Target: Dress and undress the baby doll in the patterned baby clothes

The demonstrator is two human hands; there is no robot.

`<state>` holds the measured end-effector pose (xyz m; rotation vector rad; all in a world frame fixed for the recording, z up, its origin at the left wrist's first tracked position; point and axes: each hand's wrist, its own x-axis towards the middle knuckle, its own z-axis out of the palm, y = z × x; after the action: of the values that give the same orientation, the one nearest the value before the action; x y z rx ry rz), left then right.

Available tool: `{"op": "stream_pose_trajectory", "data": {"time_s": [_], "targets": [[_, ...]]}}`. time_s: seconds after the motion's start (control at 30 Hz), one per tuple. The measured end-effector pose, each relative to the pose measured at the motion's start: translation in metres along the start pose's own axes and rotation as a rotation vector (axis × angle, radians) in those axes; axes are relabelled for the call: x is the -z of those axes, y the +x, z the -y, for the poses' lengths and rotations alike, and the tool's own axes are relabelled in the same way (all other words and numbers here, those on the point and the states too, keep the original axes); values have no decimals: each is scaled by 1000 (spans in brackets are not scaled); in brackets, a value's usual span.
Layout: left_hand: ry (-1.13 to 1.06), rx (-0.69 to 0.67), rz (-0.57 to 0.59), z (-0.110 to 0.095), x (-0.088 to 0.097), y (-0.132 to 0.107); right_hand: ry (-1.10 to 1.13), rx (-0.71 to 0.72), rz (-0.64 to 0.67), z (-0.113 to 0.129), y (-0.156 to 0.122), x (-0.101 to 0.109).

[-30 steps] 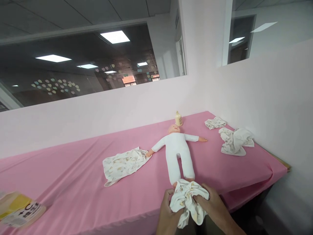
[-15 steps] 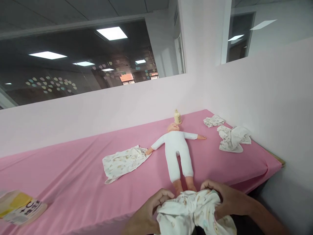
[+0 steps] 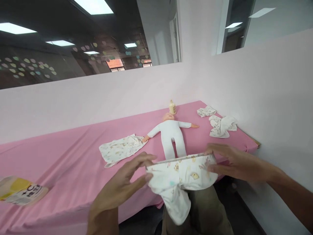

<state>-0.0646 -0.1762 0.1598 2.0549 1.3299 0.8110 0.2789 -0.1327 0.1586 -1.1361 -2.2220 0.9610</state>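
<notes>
Both my hands hold a small pair of white printed baby trousers [image 3: 182, 178] in the air in front of the table's near edge. My left hand [image 3: 122, 186] pinches the left end of the waistband and my right hand [image 3: 227, 161] pinches the right end, so the waist is stretched wide. One trouser leg hangs down. Beyond it a baby doll [image 3: 172, 135] in a white bodysuit lies on its back on the pink table cover [image 3: 73, 163], arms out, its feet hidden behind the trousers.
A printed cloth [image 3: 119, 150] lies left of the doll. A small bottle [image 3: 172, 107] stands by the doll's head. Two crumpled cloths [image 3: 221, 125] lie at the far right near the wall. A yellow-white packet [image 3: 21, 192] rests at the left edge.
The trousers came off the doll's feet and were lifted toward me. My hands moved apart and spread the waistband. The view tilted down and back.
</notes>
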Motion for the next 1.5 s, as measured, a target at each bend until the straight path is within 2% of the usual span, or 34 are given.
{"op": "stream_pose_trajectory", "data": {"time_s": [0.07, 0.1, 0.2, 0.37, 0.43, 0.57, 0.63, 0.73, 0.9, 1.0, 1.13, 1.23, 1.3, 1.4, 1.43, 1.47, 1.5], "targets": [[60, -53, -151, -10, -2, 3, -109, 64, -90, 9, -1, 1], [72, -107, -180, -17, -2, 6, -150, 95, -123, 13, -2, 2], [118, -232, -147, -43, 4, 15, -194, 173, -163, 27, -5, 10], [284, -249, -86, -81, 24, 21, -154, 283, -53, 39, -9, 33], [260, -256, -109, -88, 25, 22, -176, 305, -99, 39, -7, 36], [100, -161, -330, -94, 7, 26, -183, 236, -365, 38, 1, 24], [-9, -83, -371, -99, -5, 30, -132, 172, -484, 42, 3, 14], [-159, -24, -349, -111, -19, 33, -29, 129, -595, 56, 1, 0], [-281, -62, -208, -128, -39, 25, 111, 181, -552, 81, -10, -23], [-223, -117, -155, -129, -50, 17, 126, 231, -511, 87, -17, -34], [30, -202, -225, -128, -59, 8, 76, 288, -378, 83, -20, -42], [180, -285, -197, -126, -60, 0, 41, 318, -405, 76, -16, -47], [207, -310, -270, -118, -61, -9, 67, 329, -430, 74, -13, -47], [55, -190, -568, -92, -74, -26, 211, 313, -408, 78, -10, -43], [-53, -124, -615, -80, -82, -31, 275, 305, -403, 81, -10, -41], [-175, -72, -592, -68, -91, -36, 336, 302, -401, 85, -11, -39], [-314, -30, -505, -57, -103, -41, 391, 303, -403, 89, -11, -38]]}}
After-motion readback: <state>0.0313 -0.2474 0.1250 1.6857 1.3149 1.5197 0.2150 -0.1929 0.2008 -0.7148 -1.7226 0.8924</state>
